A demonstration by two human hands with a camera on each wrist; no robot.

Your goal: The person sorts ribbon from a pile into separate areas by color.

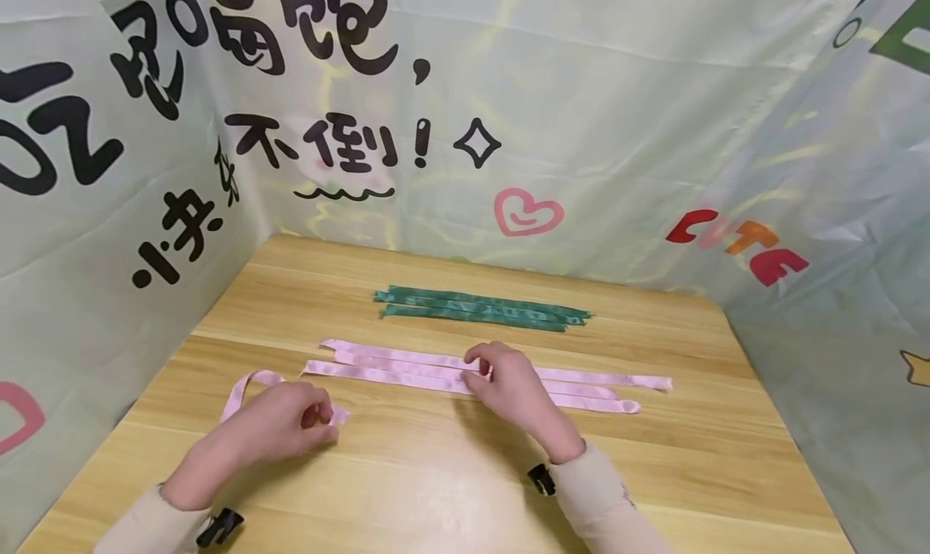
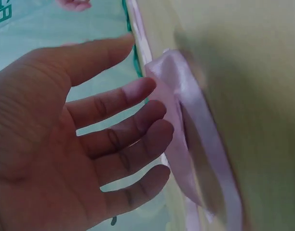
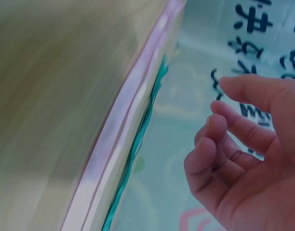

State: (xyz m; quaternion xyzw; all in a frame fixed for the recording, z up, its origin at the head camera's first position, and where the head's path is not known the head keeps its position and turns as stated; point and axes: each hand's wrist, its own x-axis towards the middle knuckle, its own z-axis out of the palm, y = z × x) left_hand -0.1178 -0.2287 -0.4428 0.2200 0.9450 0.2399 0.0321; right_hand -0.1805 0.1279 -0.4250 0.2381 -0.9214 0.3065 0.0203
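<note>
Several pink ribbons (image 1: 407,374) lie side by side across the middle of the table. My right hand (image 1: 508,386) hovers over them with fingers loosely bent; the right wrist view shows nothing between its fingers (image 3: 215,127). A separate pink ribbon (image 1: 243,388) makes a loop at the left, and part of it is hidden behind my left hand (image 1: 279,425). In the left wrist view this looped ribbon (image 2: 205,125) stands just beyond the relaxed, spread fingers (image 2: 154,139). Whether the fingertips touch it I cannot tell.
Several dark green ribbons (image 1: 479,306) lie together farther back on the wooden table (image 1: 436,489). A pale printed cloth (image 1: 617,118) with lettering and hearts encloses the table at the back and both sides. Black clips (image 1: 220,527) show at both sleeve cuffs.
</note>
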